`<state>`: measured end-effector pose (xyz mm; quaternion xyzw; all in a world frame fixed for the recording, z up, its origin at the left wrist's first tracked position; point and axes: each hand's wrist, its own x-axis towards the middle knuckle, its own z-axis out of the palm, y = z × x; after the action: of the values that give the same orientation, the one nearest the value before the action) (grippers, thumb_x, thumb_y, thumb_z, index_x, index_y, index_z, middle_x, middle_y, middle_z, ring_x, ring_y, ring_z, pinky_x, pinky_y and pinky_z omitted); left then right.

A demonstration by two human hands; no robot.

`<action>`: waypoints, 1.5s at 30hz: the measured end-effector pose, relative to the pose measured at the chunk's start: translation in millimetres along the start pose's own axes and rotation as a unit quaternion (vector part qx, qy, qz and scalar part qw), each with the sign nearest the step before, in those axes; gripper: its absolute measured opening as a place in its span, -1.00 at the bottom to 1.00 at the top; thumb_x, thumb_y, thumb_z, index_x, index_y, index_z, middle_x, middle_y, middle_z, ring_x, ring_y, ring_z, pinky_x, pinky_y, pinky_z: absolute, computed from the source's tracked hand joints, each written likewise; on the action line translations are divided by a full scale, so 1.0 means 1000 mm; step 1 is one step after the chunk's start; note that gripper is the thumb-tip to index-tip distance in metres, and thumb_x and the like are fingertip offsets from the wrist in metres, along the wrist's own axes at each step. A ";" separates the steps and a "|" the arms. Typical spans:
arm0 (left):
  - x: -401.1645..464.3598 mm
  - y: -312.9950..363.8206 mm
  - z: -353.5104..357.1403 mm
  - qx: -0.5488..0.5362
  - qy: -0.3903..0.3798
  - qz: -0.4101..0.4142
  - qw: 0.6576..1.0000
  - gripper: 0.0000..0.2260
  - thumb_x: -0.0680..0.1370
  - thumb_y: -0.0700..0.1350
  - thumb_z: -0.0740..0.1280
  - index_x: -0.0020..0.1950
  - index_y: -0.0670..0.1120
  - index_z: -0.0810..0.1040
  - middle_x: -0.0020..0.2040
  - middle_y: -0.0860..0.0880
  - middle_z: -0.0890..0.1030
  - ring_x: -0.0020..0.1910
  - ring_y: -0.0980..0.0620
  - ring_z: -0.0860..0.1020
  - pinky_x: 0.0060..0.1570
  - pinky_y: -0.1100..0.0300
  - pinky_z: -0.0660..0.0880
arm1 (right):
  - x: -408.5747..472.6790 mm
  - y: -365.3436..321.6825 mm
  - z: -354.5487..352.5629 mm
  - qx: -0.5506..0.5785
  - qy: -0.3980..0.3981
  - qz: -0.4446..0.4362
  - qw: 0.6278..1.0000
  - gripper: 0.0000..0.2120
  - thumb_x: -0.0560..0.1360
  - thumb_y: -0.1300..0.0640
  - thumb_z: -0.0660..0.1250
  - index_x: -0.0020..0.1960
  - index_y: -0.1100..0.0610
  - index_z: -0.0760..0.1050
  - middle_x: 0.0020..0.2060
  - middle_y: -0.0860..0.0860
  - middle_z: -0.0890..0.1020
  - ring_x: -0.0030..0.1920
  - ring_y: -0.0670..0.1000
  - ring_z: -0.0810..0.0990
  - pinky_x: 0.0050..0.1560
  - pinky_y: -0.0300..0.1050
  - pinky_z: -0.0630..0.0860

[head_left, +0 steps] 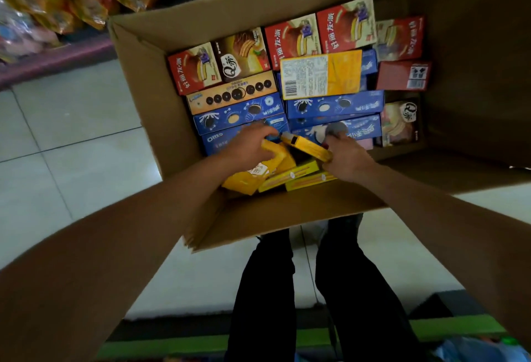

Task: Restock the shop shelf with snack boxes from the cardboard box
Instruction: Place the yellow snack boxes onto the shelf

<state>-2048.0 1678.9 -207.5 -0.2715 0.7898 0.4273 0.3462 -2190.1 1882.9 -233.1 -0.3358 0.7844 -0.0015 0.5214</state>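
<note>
Pale floor tiles (71, 143) lay under the open cardboard box (149, 97). Step: picking stock. My left hand (247, 146) gripped a yellow snack box (258, 172) at the near wall; my right hand (347, 160) apparently pinched a slim yellow box (306, 146). Next: lift clear toward the shelf (57, 57).
</note>
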 end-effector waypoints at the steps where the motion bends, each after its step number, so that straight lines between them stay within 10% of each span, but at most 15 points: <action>1: 0.004 -0.002 0.008 -0.046 0.004 -0.032 0.998 -0.43 0.51 -0.09 0.48 0.47 -0.06 0.35 0.44 -0.10 0.34 0.35 -0.11 0.39 0.12 0.14 0.38 | 0.000 0.000 0.000 0.008 -0.009 -0.011 1.000 -0.55 0.50 0.06 0.40 0.32 0.13 0.36 0.21 0.19 0.45 0.15 0.27 0.48 0.01 0.03 0.45; 6: 0.001 -0.020 0.052 -0.165 0.075 -0.236 0.955 -0.19 0.40 0.10 0.55 0.52 -0.04 0.23 0.50 -0.10 0.28 0.43 -0.16 0.33 0.35 -0.08 0.39 | 0.001 0.007 0.008 0.034 -0.085 -0.032 0.995 -0.39 0.48 0.06 0.42 0.43 0.02 0.21 0.19 0.19 0.52 0.02 0.21 0.54 -0.08 -0.01 0.45; 11: -0.007 -0.035 0.068 0.016 0.008 -0.209 0.978 -0.20 0.38 -0.12 0.53 0.52 0.04 0.20 0.49 -0.10 0.30 0.47 -0.19 0.26 0.39 -0.19 0.28 | 0.005 0.014 0.016 0.084 -0.102 -0.012 0.991 -0.21 0.47 0.00 0.46 0.56 0.00 0.11 0.33 0.18 0.47 0.19 0.20 0.52 -0.02 -0.09 0.36; 17: 0.007 -0.034 0.054 0.060 -0.024 -0.181 0.981 -0.40 0.38 0.02 0.53 0.36 -0.04 0.41 0.31 -0.13 0.41 0.26 -0.19 0.42 0.15 0.01 0.42 | 0.013 0.022 0.021 0.243 -0.080 0.099 0.962 -0.54 0.54 -0.09 0.36 0.38 0.00 0.38 0.13 0.07 0.57 -0.06 0.03 0.52 -0.23 -0.13 0.37; 22: 0.008 -0.038 0.055 -0.117 -0.053 -0.199 0.972 -0.27 0.38 -0.09 0.56 0.45 -0.01 0.27 0.35 -0.10 0.46 0.25 -0.14 0.48 0.23 -0.08 0.47 | 0.020 0.029 0.018 0.475 -0.063 0.199 0.855 -0.38 0.45 -0.06 0.47 0.43 0.10 0.40 0.34 0.04 0.52 0.31 0.14 0.47 0.34 0.02 0.36; 33: 0.014 -0.023 0.059 0.090 -0.081 -0.104 0.987 -0.11 0.34 0.07 0.45 0.56 0.09 0.04 0.54 -0.10 0.17 0.40 -0.25 0.32 0.15 -0.02 0.40 | 0.024 0.009 0.031 0.508 -0.103 0.220 0.826 -0.19 0.30 -0.14 0.55 0.46 0.04 0.36 0.49 0.07 0.35 0.48 0.16 0.27 0.43 0.16 0.19; 41: 0.022 -0.015 0.050 0.014 -0.096 -0.123 0.988 -0.15 0.37 -0.08 0.49 0.56 0.00 0.10 0.39 -0.12 0.40 0.22 -0.15 0.46 -0.03 0.06 0.44 | 0.018 0.006 0.038 0.568 -0.111 0.255 0.775 -0.54 0.38 -0.02 0.53 0.23 0.02 0.51 0.23 0.09 0.56 0.18 0.13 0.56 0.03 -0.02 0.63; 45: 0.018 -0.017 0.043 -0.046 -0.114 -0.143 0.982 -0.15 0.32 -0.10 0.50 0.53 0.02 0.16 0.34 -0.09 0.46 0.21 -0.14 0.47 0.11 -0.06 0.52 | 0.025 0.004 0.037 0.549 -0.129 0.250 0.787 -0.41 0.36 -0.10 0.52 0.32 0.01 0.44 0.26 0.09 0.52 0.22 0.16 0.51 0.16 0.11 0.56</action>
<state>-2033.2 1704.7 -246.8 -0.3468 0.6776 0.4370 0.4791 -2167.9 1885.4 -271.9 0.2180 0.6332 -0.2587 0.6962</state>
